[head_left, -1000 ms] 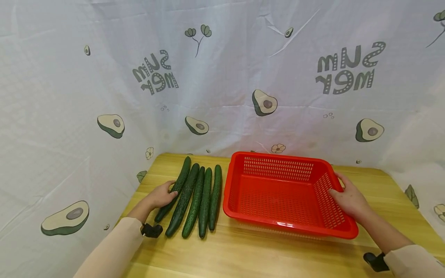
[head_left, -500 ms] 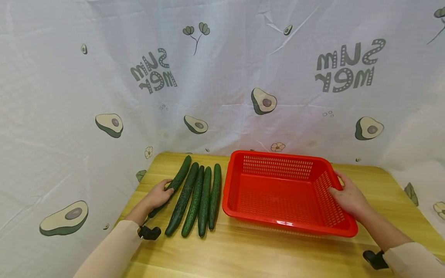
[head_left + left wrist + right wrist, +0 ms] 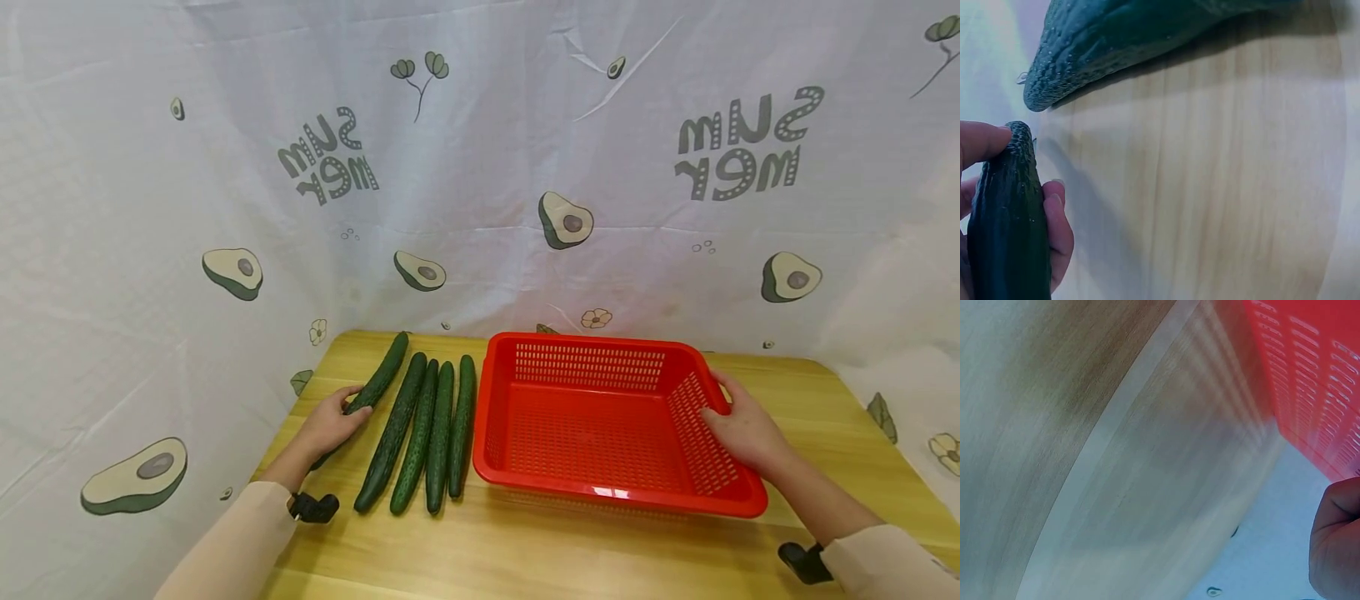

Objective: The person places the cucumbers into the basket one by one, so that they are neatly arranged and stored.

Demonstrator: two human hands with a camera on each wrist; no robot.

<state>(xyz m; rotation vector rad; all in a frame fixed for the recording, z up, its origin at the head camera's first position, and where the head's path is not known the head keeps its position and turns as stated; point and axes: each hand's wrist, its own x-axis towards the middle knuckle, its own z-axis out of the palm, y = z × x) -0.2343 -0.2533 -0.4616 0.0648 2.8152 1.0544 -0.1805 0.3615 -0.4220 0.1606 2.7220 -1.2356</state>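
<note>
My left hand (image 3: 330, 423) grips a long dark green cucumber (image 3: 384, 373) at the left end of a row, fingers and thumb wrapped round its lower half. In the left wrist view the held cucumber (image 3: 1010, 231) lies in the curled hand, and a neighbouring cucumber (image 3: 1110, 44) lies apart from it on the wood. Several more cucumbers (image 3: 416, 442) lie side by side between that hand and the red basket (image 3: 622, 493). My right hand (image 3: 750, 429) holds the basket's right rim, thumb inside and fingers outside. Only its edge shows in the right wrist view.
The slotted plastic basket stands right of the cucumbers with nothing in it. Under everything is a light wood table (image 3: 525, 550). A white cloth (image 3: 480, 167) printed with avocados hangs behind the table and along its left side.
My left hand has drawn the leftmost cucumber to the left, widening the gap to the other cucumbers. My right hand keeps its hold on the basket, which has hardly moved.
</note>
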